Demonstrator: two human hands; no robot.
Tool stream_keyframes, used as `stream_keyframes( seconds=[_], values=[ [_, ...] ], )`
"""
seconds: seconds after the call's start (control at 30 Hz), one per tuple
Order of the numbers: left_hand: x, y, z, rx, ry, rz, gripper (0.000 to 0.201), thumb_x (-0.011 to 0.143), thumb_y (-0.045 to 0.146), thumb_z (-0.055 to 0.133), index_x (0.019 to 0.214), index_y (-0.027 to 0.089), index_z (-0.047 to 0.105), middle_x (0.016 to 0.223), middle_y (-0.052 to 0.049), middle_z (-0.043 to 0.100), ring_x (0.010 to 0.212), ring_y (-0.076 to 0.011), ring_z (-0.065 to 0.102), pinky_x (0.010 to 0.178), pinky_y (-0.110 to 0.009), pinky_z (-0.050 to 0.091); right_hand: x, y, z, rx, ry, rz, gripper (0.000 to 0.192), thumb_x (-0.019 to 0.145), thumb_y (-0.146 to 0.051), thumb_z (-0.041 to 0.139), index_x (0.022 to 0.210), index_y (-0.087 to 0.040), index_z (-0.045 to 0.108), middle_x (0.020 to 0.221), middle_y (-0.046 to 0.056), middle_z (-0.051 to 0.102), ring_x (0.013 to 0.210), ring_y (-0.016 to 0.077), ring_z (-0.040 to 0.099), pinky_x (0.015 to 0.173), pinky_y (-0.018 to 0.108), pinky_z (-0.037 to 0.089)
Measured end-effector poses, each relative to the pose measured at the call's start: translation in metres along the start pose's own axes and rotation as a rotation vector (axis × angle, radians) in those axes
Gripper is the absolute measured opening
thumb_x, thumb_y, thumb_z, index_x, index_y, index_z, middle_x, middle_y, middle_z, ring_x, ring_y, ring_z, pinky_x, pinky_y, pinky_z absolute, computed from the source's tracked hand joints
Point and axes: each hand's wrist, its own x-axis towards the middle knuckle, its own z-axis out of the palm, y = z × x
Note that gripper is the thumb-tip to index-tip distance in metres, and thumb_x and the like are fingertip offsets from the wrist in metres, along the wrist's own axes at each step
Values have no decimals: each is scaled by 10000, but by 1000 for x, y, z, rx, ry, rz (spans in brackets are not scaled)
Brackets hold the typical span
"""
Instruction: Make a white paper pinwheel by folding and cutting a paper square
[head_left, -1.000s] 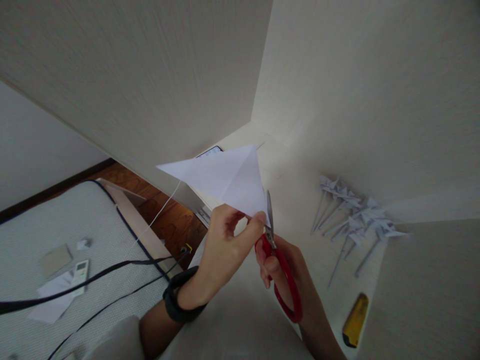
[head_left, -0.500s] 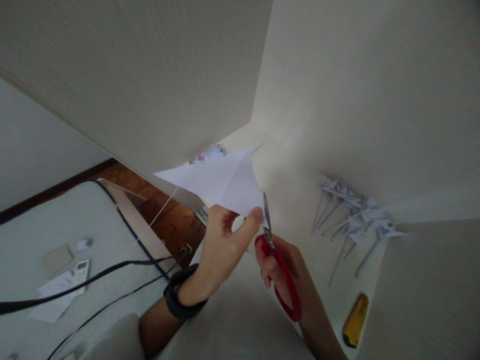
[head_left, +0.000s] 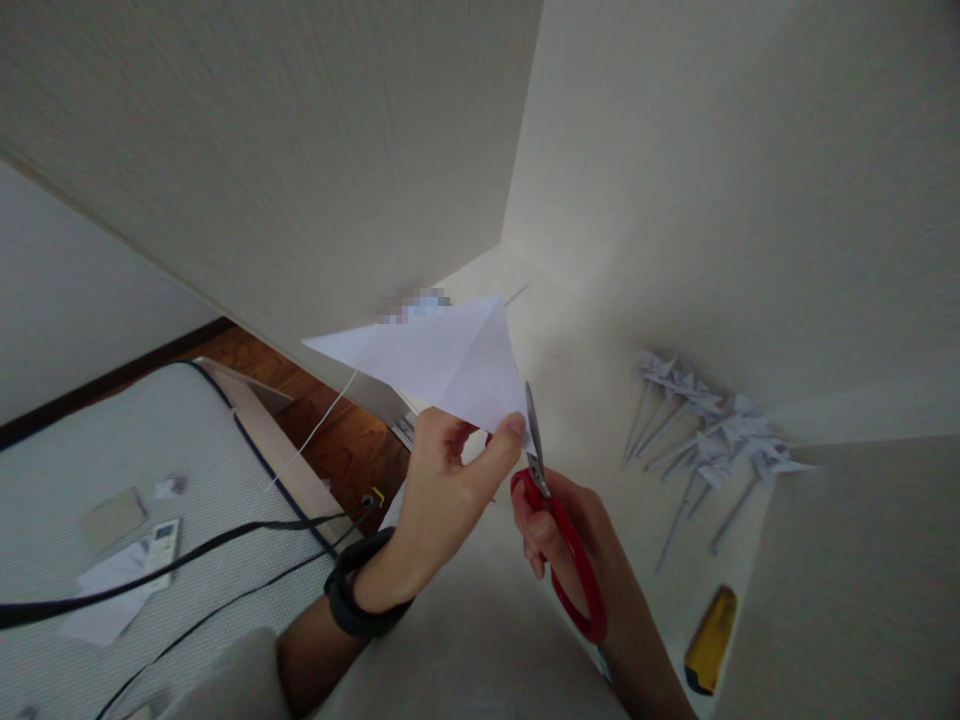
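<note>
A folded sheet of white paper [head_left: 450,360] is pinched near its lower right corner by my left hand [head_left: 450,510], thumb on top. A crease runs across the sheet. In my right hand [head_left: 570,550] is a pair of scissors [head_left: 576,565] with red handles, its fingers wrapped through the loops. The metal blades point up along the paper's right edge, close to my left thumb; whether they are cutting into it, I cannot tell. On the surface to the right lie several white paper pinwheels [head_left: 712,420] on thin sticks.
A yellow and black tool [head_left: 710,640] lies at the lower right. Pale walls enclose the work surface [head_left: 570,400]. On the left, a mattress [head_left: 217,480] holds a white remote control [head_left: 163,552], paper pieces [head_left: 112,600] and a beige square [head_left: 114,520]. Black straps [head_left: 247,530] cross it.
Both hands stay almost in place. The paper has shifted and turned very slightly, and the scissors are nearly where they were, at the same edge.
</note>
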Motion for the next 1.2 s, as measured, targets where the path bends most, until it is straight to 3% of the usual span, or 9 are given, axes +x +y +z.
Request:
stream_keyframes(
  seconds=[0.5,0.9,1.03,1.13,1.2],
  values=[
    [1,-1,2,-64,4,-34,170,714,173,609,550,192,572,504,65,538,484,-83,477,485,-194,410,1,0,0,-28,1,47,453,835,-582,570,610,-219,418,556,-48,416,515,113,397,466,228,316],
    [0,-4,0,-68,4,-55,200,708,203,633,520,192,566,506,48,543,516,-107,519,523,-219,445,-3,-4,3,-21,32,40,550,801,-736,513,630,-218,437,556,-42,447,496,115,417,471,238,353],
    [-2,-9,1,-190,51,-112,80,700,226,682,667,194,617,630,35,613,613,-135,590,547,-228,473,-3,0,1,-42,-1,72,544,788,-728,521,614,-226,407,563,-39,425,496,116,412,453,234,341],
    [-3,-12,2,-252,129,-141,144,668,214,720,769,198,619,756,18,664,726,-163,644,608,-243,512,-1,3,0,-27,-39,88,550,759,-744,536,619,-227,410,569,-38,416,495,115,404,437,229,330],
    [-4,-13,2,-262,116,-136,156,674,212,723,786,199,615,809,8,683,785,-176,662,667,-257,532,0,4,0,-11,-51,85,558,748,-749,542,611,-228,398,567,-40,405,498,112,395,431,222,324]
  ],
)
